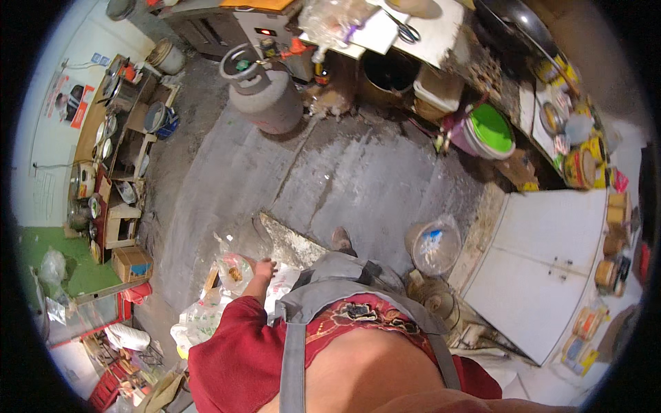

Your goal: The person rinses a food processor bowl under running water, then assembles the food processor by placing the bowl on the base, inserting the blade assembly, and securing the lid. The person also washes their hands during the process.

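My left hand (264,268) reaches out low on the left from a dark red sleeve (231,351). Its fingers look slightly apart, and I see nothing held in them. Right beside it is a clear plastic bag (235,274) with something brownish inside. White plastic bags (200,320) lie around it, close to my forearm. A worn pale board (292,242) is just beyond the hand. Of my right arm only a bit of red sleeve (482,377) shows; the right hand is out of sight.
A grey gas cylinder (265,100) stands on the floor ahead. Buckets, one with a green basin (490,128), line the counter at right. A lined bin (436,249) stands near my right side, by a white cabinet (537,255). Cluttered shelves (124,162) run along the left wall.
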`<state>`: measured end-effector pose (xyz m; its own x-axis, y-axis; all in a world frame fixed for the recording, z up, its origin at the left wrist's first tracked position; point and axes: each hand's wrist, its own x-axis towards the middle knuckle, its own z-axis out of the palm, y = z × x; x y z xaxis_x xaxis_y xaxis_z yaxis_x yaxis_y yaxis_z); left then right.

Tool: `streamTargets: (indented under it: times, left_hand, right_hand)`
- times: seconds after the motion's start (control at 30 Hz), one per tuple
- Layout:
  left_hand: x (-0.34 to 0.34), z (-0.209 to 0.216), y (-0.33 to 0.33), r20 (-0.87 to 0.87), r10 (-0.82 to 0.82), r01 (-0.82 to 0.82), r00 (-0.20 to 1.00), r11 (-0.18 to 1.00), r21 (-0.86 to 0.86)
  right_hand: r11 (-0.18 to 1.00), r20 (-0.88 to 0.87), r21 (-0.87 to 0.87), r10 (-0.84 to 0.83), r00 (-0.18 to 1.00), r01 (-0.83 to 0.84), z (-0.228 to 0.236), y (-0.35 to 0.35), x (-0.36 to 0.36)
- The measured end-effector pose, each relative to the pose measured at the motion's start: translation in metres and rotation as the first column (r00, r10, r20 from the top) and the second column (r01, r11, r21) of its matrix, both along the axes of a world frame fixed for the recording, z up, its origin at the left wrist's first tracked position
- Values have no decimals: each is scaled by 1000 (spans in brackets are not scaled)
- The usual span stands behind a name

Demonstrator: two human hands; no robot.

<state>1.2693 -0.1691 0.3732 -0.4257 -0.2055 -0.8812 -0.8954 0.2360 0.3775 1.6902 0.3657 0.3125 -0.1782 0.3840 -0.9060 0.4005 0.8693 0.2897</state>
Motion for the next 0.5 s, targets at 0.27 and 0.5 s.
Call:
streamTargets:
  times: [0.27,0.5]
  left_hand:
    - [-112,50,14,-267,259,-216,928,960,180]
    - [24,36,-14,-294,502,-462,814,865,196]
  right_hand:
    - [952,-482,-77,-297,825,297,42,72,-236]
    - [846,-675,-395,-531,512,358,31,97,-517]
